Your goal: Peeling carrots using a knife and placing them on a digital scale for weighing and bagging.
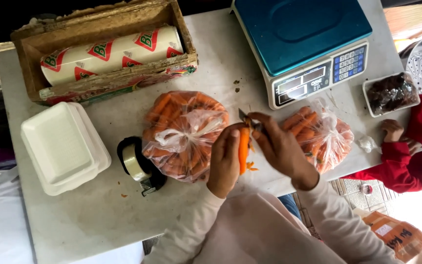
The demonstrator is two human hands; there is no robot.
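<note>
From the head camera, we hold a carrot [243,149] upright in our left hand [224,161], fingers curled shut around its lower half, just at 3 o'clock of the tied bag of carrots [184,134]. Our right hand [282,149] is closed on a small knife [243,116], blade at the carrot's top. We judge that short, shallow strokes away from the thumb suit best, turning the carrot between passes. Orange peelings [252,167] hang beside it.

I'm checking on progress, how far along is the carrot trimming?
Done: hard to tell; only a few orange scraps lie on the table. In hand: the left hand holds one carrot while the right hand works a knife at its tip. Left: two full bags.
</note>
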